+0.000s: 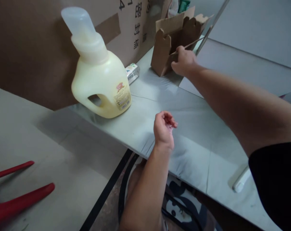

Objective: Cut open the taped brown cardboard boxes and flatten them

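At the back of the table, my right hand (185, 61) pinches the near upper edge of a small brown cardboard box (161, 53). The box stands upright with its top flaps up, and its inside is mostly in shadow. My left hand (165, 129) hovers over the table's near side, palm turned to the right, fingers loosely curled and nothing visible in them. To its left stands a big pale-yellow detergent jug (103, 81) with a handle hole, a label and a translucent cap. A small clear-and-white packet (132, 73) lies behind the jug.
A large carton (34, 48) with printed characters stands behind the jug. On the right are white panels (251, 35) and a white stick-like object (241, 179) partly behind my sleeve. Two red bars (27, 199) show at lower left. The pale table covering (140, 122) ends near my body.
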`<action>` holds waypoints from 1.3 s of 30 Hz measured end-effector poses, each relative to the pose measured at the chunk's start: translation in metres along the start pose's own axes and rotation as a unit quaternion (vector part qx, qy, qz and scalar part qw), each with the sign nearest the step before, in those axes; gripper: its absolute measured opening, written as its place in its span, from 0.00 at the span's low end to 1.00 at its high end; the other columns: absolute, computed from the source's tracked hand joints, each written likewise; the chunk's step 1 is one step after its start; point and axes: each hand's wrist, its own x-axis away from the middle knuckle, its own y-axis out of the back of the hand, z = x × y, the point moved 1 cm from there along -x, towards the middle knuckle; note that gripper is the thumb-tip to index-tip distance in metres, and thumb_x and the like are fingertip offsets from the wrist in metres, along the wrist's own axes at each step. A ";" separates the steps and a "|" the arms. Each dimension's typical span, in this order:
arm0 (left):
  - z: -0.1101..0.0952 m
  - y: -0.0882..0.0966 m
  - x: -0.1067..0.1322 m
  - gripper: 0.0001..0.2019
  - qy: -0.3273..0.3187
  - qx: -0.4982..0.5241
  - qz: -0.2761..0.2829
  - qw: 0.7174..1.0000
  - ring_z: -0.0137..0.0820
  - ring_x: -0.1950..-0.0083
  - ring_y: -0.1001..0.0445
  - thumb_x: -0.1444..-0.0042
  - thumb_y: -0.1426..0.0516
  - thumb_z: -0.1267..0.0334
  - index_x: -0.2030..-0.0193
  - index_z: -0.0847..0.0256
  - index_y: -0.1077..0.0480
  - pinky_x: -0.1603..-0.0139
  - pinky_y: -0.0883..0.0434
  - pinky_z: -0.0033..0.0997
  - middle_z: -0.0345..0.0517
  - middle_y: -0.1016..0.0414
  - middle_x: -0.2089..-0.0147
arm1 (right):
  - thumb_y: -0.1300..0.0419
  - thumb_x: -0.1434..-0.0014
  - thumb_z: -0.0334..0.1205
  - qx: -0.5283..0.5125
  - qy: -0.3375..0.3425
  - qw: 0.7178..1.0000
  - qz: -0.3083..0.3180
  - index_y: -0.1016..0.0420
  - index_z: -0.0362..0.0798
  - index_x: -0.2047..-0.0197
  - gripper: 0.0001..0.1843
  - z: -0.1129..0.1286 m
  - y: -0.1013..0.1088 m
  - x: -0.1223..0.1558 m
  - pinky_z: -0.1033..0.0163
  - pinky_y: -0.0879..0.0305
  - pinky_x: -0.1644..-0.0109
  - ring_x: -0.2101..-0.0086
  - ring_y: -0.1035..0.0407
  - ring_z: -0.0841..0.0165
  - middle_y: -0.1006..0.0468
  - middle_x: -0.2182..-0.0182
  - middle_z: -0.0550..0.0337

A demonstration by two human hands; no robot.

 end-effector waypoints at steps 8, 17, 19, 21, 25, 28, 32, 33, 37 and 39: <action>-0.014 0.016 0.006 0.12 -0.285 -0.076 -0.095 0.951 0.27 0.67 0.33 0.37 0.50 0.66 0.73 0.58 0.36 0.58 0.34 0.26 0.40 0.38 0.71 | 0.44 0.39 0.32 0.045 0.019 0.997 -0.052 0.29 0.42 0.43 0.20 0.043 0.023 0.101 0.42 0.28 0.41 0.49 0.23 0.54 0.17 0.52 0.53; -0.014 0.020 0.005 0.08 -0.450 -0.150 -0.046 0.879 0.36 0.38 0.31 0.35 0.48 0.56 0.55 0.55 0.30 0.33 0.38 0.35 0.44 0.29 0.50 | 0.37 0.39 0.48 -0.187 -0.165 0.924 -0.289 0.20 0.59 0.51 0.13 0.017 0.071 0.337 0.46 0.25 0.53 0.59 0.22 0.55 0.18 0.57 0.54; -0.002 0.018 0.000 0.17 -0.404 -0.190 0.075 0.892 0.39 0.37 0.29 0.35 0.48 0.46 0.52 0.55 0.29 0.35 0.35 0.38 0.47 0.25 0.46 | 0.34 0.43 0.52 -0.182 -0.208 0.903 -0.328 0.20 0.62 0.50 0.17 0.007 0.072 0.379 0.44 0.26 0.55 0.61 0.23 0.56 0.19 0.58 0.55; 0.013 0.013 -0.001 0.26 -0.349 -0.239 0.204 0.883 0.41 0.40 0.25 0.35 0.52 0.37 0.51 0.56 0.27 0.37 0.32 0.41 0.50 0.22 0.46 | 0.30 0.48 0.54 -0.194 -0.201 0.890 -0.361 0.21 0.63 0.49 0.23 -0.002 0.069 0.405 0.47 0.26 0.59 0.66 0.25 0.59 0.21 0.63 0.58; 0.039 0.001 0.006 0.30 -0.316 -0.319 0.325 0.832 0.41 0.44 0.22 0.33 0.56 0.35 0.57 0.58 0.24 0.39 0.29 0.45 0.53 0.19 0.53 | 0.26 0.52 0.46 -0.295 -0.206 0.855 -0.375 0.33 0.71 0.37 0.41 -0.012 0.056 0.425 0.55 0.26 0.62 0.67 0.26 0.64 0.22 0.61 0.63; 0.049 -0.005 0.007 0.26 -0.373 -0.351 0.310 0.801 0.39 0.47 0.21 0.33 0.52 0.37 0.62 0.57 0.25 0.39 0.29 0.44 0.50 0.19 0.60 | 0.29 0.47 0.45 -0.386 -0.251 0.808 -0.368 0.30 0.67 0.41 0.31 -0.013 0.045 0.430 0.53 0.24 0.54 0.59 0.23 0.62 0.20 0.53 0.62; 0.057 -0.006 0.001 0.20 -0.424 -0.381 0.243 0.785 0.34 0.53 0.21 0.34 0.47 0.42 0.58 0.57 0.26 0.44 0.27 0.38 0.46 0.21 0.59 | 0.35 0.38 0.50 -0.407 -0.209 0.834 -0.308 0.21 0.60 0.55 0.10 -0.013 0.041 0.435 0.45 0.26 0.42 0.49 0.22 0.57 0.17 0.52 0.58; 0.059 -0.006 -0.001 0.18 -0.431 -0.391 0.230 0.780 0.33 0.54 0.21 0.35 0.43 0.43 0.54 0.56 0.26 0.45 0.27 0.37 0.46 0.21 0.57 | 0.36 0.37 0.52 -0.406 -0.183 0.846 -0.293 0.20 0.59 0.54 0.11 -0.013 0.042 0.436 0.44 0.28 0.40 0.46 0.24 0.55 0.17 0.49 0.57; 0.066 -0.006 -0.004 0.18 -0.465 -0.423 0.229 0.743 0.34 0.46 0.22 0.38 0.39 0.49 0.45 0.56 0.27 0.41 0.27 0.37 0.47 0.21 0.48 | 0.42 0.37 0.63 -0.440 -0.104 0.850 -0.271 0.19 0.58 0.49 0.23 -0.011 0.044 0.444 0.41 0.30 0.38 0.41 0.27 0.51 0.21 0.41 0.55; 0.068 -0.007 -0.005 0.16 -0.471 -0.432 0.238 0.731 0.35 0.44 0.22 0.36 0.40 0.52 0.46 0.56 0.26 0.37 0.29 0.39 0.47 0.20 0.47 | 0.45 0.34 0.59 -0.438 -0.122 0.845 -0.282 0.17 0.57 0.53 0.21 -0.008 0.043 0.447 0.42 0.29 0.39 0.42 0.26 0.52 0.19 0.43 0.55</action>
